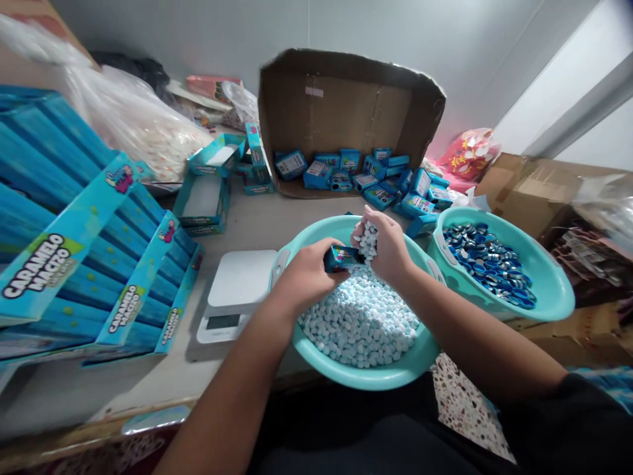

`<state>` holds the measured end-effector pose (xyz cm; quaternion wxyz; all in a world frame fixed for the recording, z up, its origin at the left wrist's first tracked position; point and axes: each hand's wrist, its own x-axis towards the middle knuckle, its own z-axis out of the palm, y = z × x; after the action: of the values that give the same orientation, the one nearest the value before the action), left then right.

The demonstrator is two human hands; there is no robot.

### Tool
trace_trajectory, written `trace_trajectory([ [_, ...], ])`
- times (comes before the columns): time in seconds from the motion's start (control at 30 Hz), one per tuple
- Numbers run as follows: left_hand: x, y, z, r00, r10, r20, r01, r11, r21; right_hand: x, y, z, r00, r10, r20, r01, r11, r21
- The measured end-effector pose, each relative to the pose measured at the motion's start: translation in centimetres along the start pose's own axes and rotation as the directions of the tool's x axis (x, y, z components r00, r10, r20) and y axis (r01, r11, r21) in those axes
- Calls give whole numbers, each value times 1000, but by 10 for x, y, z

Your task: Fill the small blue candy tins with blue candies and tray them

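My left hand is closed around a small blue candy box, held over a teal basin full of pale blue-white candies. My right hand is cupped around a handful of the same candies, pressed against the open end of the box. Both hands hover just above the candy pile.
A second teal basin with blue and silver caps stands to the right. A white scale lies left of the basins. A cardboard box on its side holds several small blue boxes. Blue "Caramelo Macizo" display cartons are stacked at left.
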<state>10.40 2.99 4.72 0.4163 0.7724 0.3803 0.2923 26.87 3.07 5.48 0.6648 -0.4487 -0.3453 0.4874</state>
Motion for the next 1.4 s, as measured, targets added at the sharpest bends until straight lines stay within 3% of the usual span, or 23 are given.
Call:
trace_trajectory([
  [0.57,1,-5,0,999,32,-6,-32,999,-2,-4,0,-1,988,-65,140,54,996,76],
  [0.7,1,-11,2,992,94,-83,-94,996,2,-5,-2,-1,980,-111,163,101,992,69],
  [0.83,-1,-10,3,993,97,-60,-97,995,-1,-6,-2,-1,969,-164,183,152,985,78],
  [1.1,-5,-1,6,958,269,-96,-248,951,187,-6,-5,-2,973,-166,160,162,986,39],
  [1.4,-2,2,8,981,195,-13,-188,959,212,-8,-8,-3,951,-183,249,165,982,93],
])
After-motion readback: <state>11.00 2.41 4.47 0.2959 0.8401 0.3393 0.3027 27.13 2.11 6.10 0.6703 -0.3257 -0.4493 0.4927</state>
